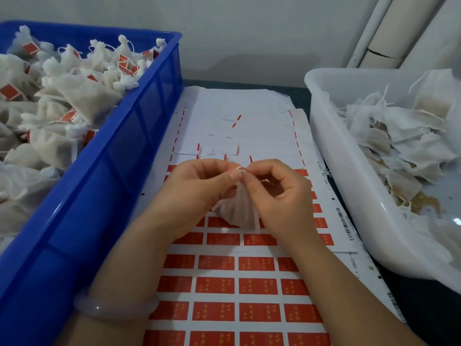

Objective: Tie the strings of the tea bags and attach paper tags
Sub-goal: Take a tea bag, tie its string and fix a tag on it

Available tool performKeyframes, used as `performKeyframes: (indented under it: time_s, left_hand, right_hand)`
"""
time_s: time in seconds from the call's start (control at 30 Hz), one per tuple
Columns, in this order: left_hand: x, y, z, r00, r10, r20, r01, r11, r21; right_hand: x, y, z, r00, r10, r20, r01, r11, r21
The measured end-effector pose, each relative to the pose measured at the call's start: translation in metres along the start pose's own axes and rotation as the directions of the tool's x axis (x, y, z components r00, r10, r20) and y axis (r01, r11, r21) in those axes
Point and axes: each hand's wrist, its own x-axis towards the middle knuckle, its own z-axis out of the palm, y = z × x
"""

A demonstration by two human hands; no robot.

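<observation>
A white mesh tea bag (237, 211) hangs between my two hands above the sticker sheet (249, 285). My left hand (197, 191) pinches the bag's gathered top and its thin string (240, 169). My right hand (279, 193) pinches the same string from the right, fingers curled. The sheet carries rows of red paper tags (214, 263), with its upper part peeled bare.
A blue crate (139, 136) on the left holds several tied tea bags with red tags (67, 96). A white tub (354, 171) on the right holds several untied tea bags (404, 136). White pipes (374, 33) lean against the wall at the back right.
</observation>
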Motion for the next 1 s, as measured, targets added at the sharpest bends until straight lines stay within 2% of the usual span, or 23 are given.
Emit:
performKeyframes:
  time_s: [0.1,0.27,0.37,0.57,0.7,0.77,0.9,1.0]
  left_hand:
    - [-0.0005,-0.0001,-0.0014,0.999,0.013,0.052,-0.013,1.000,0.007]
    - [0.0029,-0.0034,-0.0028,0.995,0.031,-0.091,-0.017,0.989,0.150]
    - [0.0030,-0.0043,-0.0005,0.994,0.089,-0.066,-0.067,0.958,0.279]
    - [0.0039,-0.0044,0.0017,0.988,0.156,0.012,-0.150,0.921,0.359]
    - [0.0044,-0.0053,0.0020,0.980,0.194,0.034,-0.192,0.904,0.381]
    - [0.0049,-0.0066,0.0015,0.975,0.215,0.056,-0.220,0.897,0.384]
    - [0.0046,-0.0072,0.0044,0.970,0.237,0.058,-0.242,0.906,0.349]
    - [0.0039,-0.0077,0.0056,0.971,0.240,0.013,-0.230,0.915,0.331]
  right_hand:
    - [-0.0004,-0.0023,0.0002,1.000,0.020,-0.006,-0.020,0.999,0.045]
    - [0.0004,-0.0019,-0.0023,0.993,0.106,-0.049,-0.098,0.984,0.148]
    - [0.0010,-0.0004,-0.0011,0.992,0.121,-0.034,-0.115,0.983,0.144]
    - [0.0009,0.0003,-0.0001,0.999,0.048,0.006,-0.048,0.997,0.066]
    - [0.0007,-0.0009,0.0005,0.997,-0.063,0.038,0.064,0.998,-0.026]
    - [0.0000,-0.0003,0.0005,0.997,-0.072,0.020,0.073,0.996,-0.043]
    - [0.0030,0.0028,-0.0026,0.995,-0.044,-0.092,0.037,0.997,-0.073]
    - [0.0061,0.0046,-0.0069,0.997,0.039,-0.073,-0.039,0.999,-0.005]
